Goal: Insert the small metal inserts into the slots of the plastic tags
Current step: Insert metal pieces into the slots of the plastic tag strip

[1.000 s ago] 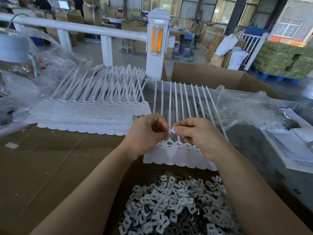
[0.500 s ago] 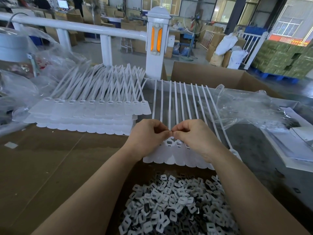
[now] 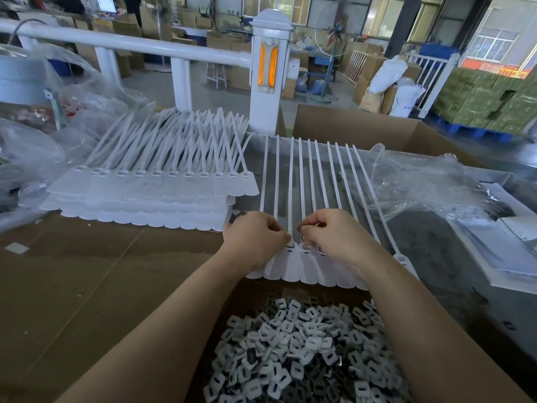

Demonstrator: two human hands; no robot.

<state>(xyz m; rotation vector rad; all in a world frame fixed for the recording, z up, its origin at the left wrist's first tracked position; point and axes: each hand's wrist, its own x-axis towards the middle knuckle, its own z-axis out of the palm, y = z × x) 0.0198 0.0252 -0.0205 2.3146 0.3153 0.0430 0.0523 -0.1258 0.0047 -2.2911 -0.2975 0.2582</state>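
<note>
Both hands meet over the near row of white plastic tags with long straps (image 3: 293,263): left hand (image 3: 255,239) pinches a tag's head, right hand (image 3: 334,237) curls, pinching beside it; small grey metal-and-plastic inserts (image 3: 299,353) heap nearest, below

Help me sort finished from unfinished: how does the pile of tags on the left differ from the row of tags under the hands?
The pile of tags is stacked in several layers; the row of tags lies one deep. The pile's straps cross and fan out; the row's straps run straight and apart. No hand touches the pile, while the left hand and right hand work at the row's heads. Both are white, with heads nearest the person.
</note>
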